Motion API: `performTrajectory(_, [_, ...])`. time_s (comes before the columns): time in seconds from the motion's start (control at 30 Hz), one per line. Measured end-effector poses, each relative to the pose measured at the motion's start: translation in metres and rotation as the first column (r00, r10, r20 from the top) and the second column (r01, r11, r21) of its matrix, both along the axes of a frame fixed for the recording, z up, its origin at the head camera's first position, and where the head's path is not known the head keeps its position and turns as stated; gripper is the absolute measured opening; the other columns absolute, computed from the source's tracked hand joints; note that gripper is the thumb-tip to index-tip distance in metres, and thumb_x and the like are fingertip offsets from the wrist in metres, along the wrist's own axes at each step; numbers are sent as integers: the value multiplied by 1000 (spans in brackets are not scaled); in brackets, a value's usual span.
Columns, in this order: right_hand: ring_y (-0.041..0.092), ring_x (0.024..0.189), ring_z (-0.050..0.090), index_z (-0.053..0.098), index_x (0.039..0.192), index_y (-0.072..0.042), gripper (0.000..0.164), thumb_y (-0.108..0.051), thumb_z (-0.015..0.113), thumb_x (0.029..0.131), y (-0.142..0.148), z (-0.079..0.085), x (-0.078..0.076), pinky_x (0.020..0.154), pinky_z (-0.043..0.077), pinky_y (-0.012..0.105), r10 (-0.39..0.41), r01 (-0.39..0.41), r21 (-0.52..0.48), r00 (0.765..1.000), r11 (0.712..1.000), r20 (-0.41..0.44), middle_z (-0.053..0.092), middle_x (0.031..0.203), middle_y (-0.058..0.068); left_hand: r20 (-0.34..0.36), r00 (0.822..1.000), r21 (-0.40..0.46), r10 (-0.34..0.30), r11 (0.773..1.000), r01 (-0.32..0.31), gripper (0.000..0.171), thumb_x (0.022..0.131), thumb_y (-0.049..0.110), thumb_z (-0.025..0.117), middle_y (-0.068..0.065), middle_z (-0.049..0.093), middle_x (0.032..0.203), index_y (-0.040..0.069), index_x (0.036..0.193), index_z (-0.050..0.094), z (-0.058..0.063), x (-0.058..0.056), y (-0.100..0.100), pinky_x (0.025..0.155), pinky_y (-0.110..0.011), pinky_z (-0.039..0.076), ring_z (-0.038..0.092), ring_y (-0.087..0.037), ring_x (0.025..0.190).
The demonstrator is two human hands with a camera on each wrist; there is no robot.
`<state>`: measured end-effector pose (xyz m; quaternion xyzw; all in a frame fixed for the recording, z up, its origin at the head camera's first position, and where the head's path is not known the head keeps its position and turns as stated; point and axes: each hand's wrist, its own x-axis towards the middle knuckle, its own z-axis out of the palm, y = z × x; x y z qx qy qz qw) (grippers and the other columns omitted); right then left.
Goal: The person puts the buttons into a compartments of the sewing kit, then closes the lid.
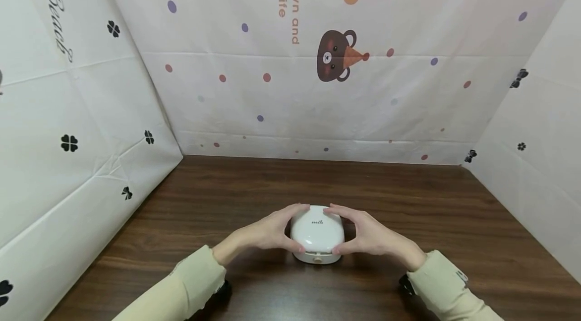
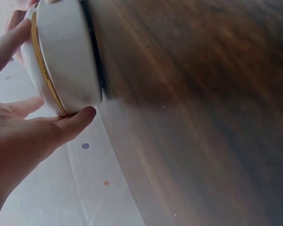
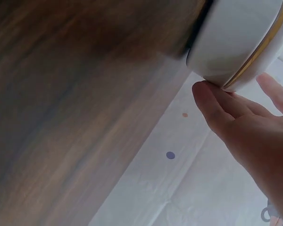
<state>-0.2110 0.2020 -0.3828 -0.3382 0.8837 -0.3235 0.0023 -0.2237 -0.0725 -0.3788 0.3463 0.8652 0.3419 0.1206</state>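
Observation:
A white, rounded case with a glossy lid, small dark lettering and a little button at its front is at the middle of the table. Around its left side curves my left hand, thumb at the front edge and fingers toward the back. My right hand holds the opposite side in much the same way. A gold band runs along the seam of the case in the left wrist view. Fingertips of the right hand touch the lower side in the right wrist view. The lid looks closed.
The dark wood-grain table extends around the case. White printed sheets stand along the back, the left and the right of the table. Pale sleeves cover both forearms.

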Motion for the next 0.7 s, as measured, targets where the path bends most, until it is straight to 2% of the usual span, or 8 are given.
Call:
performTrajectory(0.23, [31,128,53,54,134,-13,77,-42,85,70,0,-1,-1,103,43,42,6,-6,-16,1000,1000,-10,52,142,14,-29,998,-12,64,998,-64,96,69,35,86,-5,48,146,11,147,38,-1,-1,2,107,-37,41,49,-16,129])
performTrajectory(0.37, [30,127,53,55,134,-12,77,-39,86,69,-1,0,-1,103,44,42,5,-5,-11,1000,1000,-13,53,141,13,-54,996,-15,77,997,-78,97,67,35,87,-9,48,145,7,146,39,-2,-2,3,107,-39,42,50,-20,129])
performTrajectory(0.57, [31,128,52,53,135,-11,77,-38,85,70,-1,-1,-2,103,43,44,12,-12,3,1000,1000,5,51,143,15,-44,998,-22,45,999,-46,96,71,34,85,-12,44,147,4,148,35,-3,-2,2,108,-43,39,46,-24,132])
performTrajectory(0.7, [33,132,49,51,137,-12,74,-43,80,77,-3,1,-1,103,43,51,-3,3,31,1000,1000,-1,48,146,16,-37,999,-47,12,999,-14,94,77,38,80,-10,39,151,6,150,30,-3,-1,-1,111,-45,37,40,-23,137])
